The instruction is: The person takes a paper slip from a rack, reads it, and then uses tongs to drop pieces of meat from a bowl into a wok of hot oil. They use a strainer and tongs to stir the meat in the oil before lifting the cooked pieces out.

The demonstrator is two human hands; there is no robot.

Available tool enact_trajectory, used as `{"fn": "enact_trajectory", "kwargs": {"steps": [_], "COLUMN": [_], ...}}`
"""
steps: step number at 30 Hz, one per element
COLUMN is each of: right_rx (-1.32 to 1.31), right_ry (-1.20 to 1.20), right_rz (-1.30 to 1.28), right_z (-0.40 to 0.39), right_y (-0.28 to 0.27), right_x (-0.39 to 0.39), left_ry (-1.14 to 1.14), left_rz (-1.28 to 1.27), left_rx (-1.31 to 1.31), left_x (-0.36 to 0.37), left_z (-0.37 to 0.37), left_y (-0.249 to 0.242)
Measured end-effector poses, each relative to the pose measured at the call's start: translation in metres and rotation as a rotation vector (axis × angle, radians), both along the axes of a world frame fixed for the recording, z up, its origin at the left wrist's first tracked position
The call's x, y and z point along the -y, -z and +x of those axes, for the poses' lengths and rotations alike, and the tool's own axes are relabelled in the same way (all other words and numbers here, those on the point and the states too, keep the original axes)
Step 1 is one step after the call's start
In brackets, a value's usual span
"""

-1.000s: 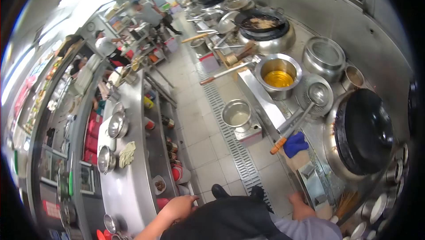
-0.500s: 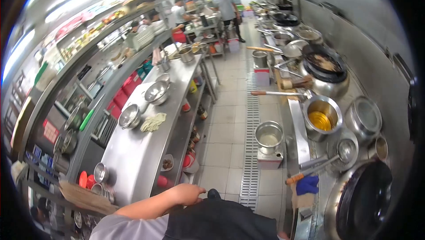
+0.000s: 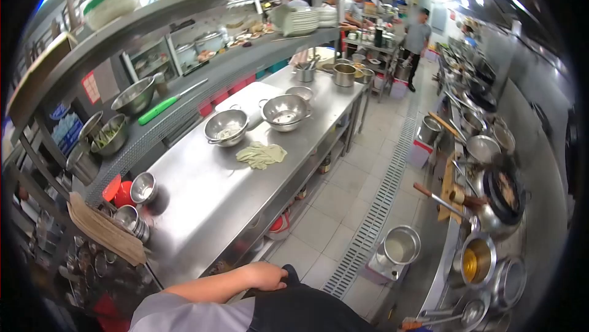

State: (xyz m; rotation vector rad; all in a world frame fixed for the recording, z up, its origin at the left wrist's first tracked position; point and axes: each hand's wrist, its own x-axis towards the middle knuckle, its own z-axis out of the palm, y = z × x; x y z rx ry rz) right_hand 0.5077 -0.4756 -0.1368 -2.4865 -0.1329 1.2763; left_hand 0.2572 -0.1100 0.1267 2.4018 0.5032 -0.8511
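Note:
My left hand (image 3: 268, 276) is in front of my body, just above the dark apron (image 3: 307, 307). Its fingers curl inward, and whether anything is inside them is hidden. A dark shape, perhaps a shoe tip, shows just past the knuckles. My right hand is out of view. Left of me runs a steel worktable (image 3: 202, 209). On it are a steel colander (image 3: 226, 127), a second colander (image 3: 284, 112) and a pair of pale gloves (image 3: 262, 155), all apart from my hand.
A pot (image 3: 402, 245) stands on a box beside the floor drain (image 3: 383, 209). On the right, the stove line holds a pot of yellow oil (image 3: 475, 261), a ladle (image 3: 438, 200) and woks. A person (image 3: 418, 41) stands in the far aisle. Shelving (image 3: 184, 7) overhangs the table.
My view has swung left, so the worktable fills more of it and the stove has shifted right. My left hand stays near the apron, its fingers more curled.

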Motion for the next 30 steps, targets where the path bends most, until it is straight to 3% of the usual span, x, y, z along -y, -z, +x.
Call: {"fn": "enact_trajectory", "kwargs": {"steps": [3,7,9,11,13,14,15,16,17,20,21,23,26,28,30], "right_rx": [0.0,-0.014,-0.014,0.023,0.052,0.079,0.08,-0.13,-0.34,0.091,0.186,0.093,-0.118,0.042,0.207], "right_ry": [-0.045,-0.121,-0.163,-0.234,-0.435,-0.67,-0.687,-0.631,-0.571,-0.968,-1.002,-0.879,-0.899,-1.163,-1.374], "right_rz": [0.043,0.069,0.098,0.251,0.256,0.315,0.322,0.365,0.4,0.632,0.628,1.008,1.431,1.636,1.744], "right_z": [0.009,0.023,0.035,0.052,0.064,0.077,0.082,0.086,0.095,0.13,0.129,0.126,0.114,0.107,0.102], "right_y": [-0.029,-0.066,-0.078,-0.055,-0.047,-0.041,-0.049,-0.07,-0.091,-0.166,-0.217,-0.284,-0.375,-0.44,-0.48], "right_x": [-0.072,-0.168,-0.216,-0.256,-0.298,-0.321,-0.349,-0.385,-0.423,-0.555,-0.597,-0.669,-0.746,-0.781,-0.83], "left_ry": [-0.089,-0.083,-0.155,-0.252,-0.478,-0.488,-0.545,-0.597,-0.61,-0.69,-0.771,-0.729,-0.699,-0.636,-0.674], "left_rz": [-0.064,0.034,0.013,-0.051,-0.316,-0.303,-0.369,-0.433,-0.421,-0.185,-0.159,0.032,0.21,0.428,0.551], "left_rx": [-0.028,0.202,0.341,0.331,0.738,0.741,0.938,1.136,1.143,1.445,1.498,1.559,1.495,1.228,1.132], "left_x": [-0.036,-0.102,-0.13,-0.159,-0.18,-0.188,-0.193,-0.201,-0.212,-0.24,-0.244,-0.259,-0.274,-0.288,-0.308], "left_z": [0.006,0.002,0.0,0.0,-0.001,-0.002,-0.006,-0.009,-0.013,-0.017,-0.015,-0.009,0.008,0.022,0.039], "left_y": [-0.001,0.019,-0.003,-0.03,-0.056,-0.075,-0.101,-0.12,-0.13,-0.159,-0.172,-0.199,-0.246,-0.275,-0.29]}}
